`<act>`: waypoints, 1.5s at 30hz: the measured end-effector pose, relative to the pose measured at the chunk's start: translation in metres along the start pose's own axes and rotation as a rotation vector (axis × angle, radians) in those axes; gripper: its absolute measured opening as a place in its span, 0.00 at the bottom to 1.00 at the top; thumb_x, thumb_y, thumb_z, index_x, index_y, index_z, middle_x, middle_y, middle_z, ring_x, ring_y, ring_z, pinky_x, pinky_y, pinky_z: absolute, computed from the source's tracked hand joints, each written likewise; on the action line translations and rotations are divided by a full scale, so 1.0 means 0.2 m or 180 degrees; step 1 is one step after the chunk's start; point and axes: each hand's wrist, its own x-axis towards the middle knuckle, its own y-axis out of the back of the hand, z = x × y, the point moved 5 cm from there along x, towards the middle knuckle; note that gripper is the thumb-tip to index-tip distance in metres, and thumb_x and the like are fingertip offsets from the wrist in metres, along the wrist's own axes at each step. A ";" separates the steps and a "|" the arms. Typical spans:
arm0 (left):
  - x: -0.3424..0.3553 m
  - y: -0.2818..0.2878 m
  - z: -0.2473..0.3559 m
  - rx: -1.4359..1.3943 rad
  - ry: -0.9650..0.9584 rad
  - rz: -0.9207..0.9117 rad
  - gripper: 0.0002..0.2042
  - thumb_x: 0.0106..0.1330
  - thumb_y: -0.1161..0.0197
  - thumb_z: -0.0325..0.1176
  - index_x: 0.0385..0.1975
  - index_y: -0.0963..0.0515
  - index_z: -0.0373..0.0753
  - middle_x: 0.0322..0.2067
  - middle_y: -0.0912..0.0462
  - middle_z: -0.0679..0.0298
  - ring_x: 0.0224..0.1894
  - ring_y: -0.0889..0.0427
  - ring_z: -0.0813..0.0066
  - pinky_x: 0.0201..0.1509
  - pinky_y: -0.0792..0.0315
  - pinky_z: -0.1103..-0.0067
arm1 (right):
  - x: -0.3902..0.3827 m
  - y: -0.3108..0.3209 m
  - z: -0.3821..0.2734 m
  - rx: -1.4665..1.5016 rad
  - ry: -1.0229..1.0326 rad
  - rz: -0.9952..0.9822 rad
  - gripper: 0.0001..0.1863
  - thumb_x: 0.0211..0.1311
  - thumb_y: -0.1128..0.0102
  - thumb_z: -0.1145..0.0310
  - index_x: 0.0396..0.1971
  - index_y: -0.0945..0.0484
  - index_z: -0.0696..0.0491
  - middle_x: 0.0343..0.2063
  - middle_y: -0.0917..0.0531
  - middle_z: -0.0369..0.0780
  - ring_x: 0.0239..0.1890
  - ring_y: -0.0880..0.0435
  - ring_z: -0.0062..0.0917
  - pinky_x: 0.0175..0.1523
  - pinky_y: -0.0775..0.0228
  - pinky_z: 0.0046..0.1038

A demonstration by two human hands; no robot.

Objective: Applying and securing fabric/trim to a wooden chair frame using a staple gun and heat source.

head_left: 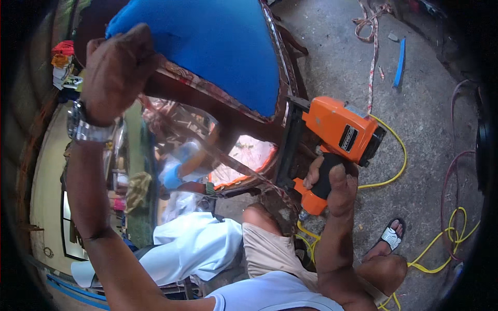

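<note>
My right hand is wrapped round the black grip of an orange staple gun, with a yellow air hose joined to its handle. The gun's black nose stands beside the dark wooden frame of a seat. Blue padding covers the seat, with patterned fabric along its edge. At the padding's far left corner, my left hand is closed, knuckles up; what its fingers pinch is hidden. A long patterned fabric strip runs slantwise from below that hand toward the gun.
Another person's arm with a blue cuff is at the left, near an orange-edged panel. White fabric drapes beside my leg. A yellow hose, a patterned strip and a blue strip lie on the concrete floor.
</note>
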 end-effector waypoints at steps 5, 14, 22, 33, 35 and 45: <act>0.00 -0.02 -0.04 -0.0254 -0.0136 0.0209 0.14 0.65 0.30 0.32 0.28 0.31 0.39 0.17 0.28 0.64 0.18 0.33 0.78 0.25 0.34 0.75 | 0.02 -0.06 0.05 -0.0271 -0.0336 -0.0257 0.26 0.74 0.44 0.51 0.51 0.27 0.64 0.23 0.21 0.40 0.23 0.19 0.25 0.32 0.21 0.29; 0.02 -0.03 -0.07 -0.0528 0.0283 -0.0126 0.14 0.63 0.28 0.32 0.25 0.29 0.40 0.17 0.23 0.64 0.17 0.23 0.73 0.26 0.31 0.72 | 0.08 -0.29 0.14 0.0709 -0.0857 -0.0430 0.25 0.77 0.55 0.50 0.38 0.25 0.62 0.22 0.21 0.41 0.23 0.17 0.25 0.34 0.19 0.29; -0.02 -0.01 -0.03 -0.0181 0.0310 -0.0111 0.13 0.64 0.29 0.37 0.27 0.29 0.42 0.18 0.25 0.64 0.21 0.27 0.68 0.39 0.35 0.68 | -0.06 -0.33 0.11 0.1075 -0.0904 -0.0431 0.39 0.67 0.38 0.41 0.59 0.33 0.61 0.25 0.19 0.39 0.26 0.18 0.24 0.35 0.21 0.29; 0.05 -0.01 -0.08 0.0445 0.0003 -0.0253 0.11 0.62 0.29 0.41 0.29 0.26 0.47 0.25 0.20 0.68 0.35 0.20 0.63 0.48 0.37 0.64 | 0.04 -0.29 -0.19 -0.0796 -0.1076 0.1011 0.38 0.67 0.40 0.37 0.48 0.28 0.63 0.22 0.24 0.39 0.26 0.22 0.24 0.34 0.25 0.28; 0.11 -0.01 -0.07 0.0489 0.0014 -0.0382 0.10 0.62 0.30 0.40 0.29 0.26 0.47 0.26 0.20 0.69 0.36 0.20 0.63 0.49 0.37 0.64 | -0.02 -0.24 -0.25 -0.0693 -0.1107 0.1206 0.19 0.75 0.47 0.55 0.50 0.28 0.57 0.24 0.21 0.35 0.27 0.22 0.21 0.37 0.27 0.28; 0.20 0.00 -0.10 0.0257 -0.0071 -0.1221 0.10 0.61 0.30 0.41 0.25 0.25 0.49 0.25 0.16 0.74 0.35 0.21 0.69 0.48 0.40 0.64 | -0.08 -0.62 -0.38 0.0529 -0.1539 0.1304 0.36 0.65 0.41 0.32 0.40 0.24 0.57 0.28 0.20 0.38 0.33 0.16 0.26 0.40 0.21 0.32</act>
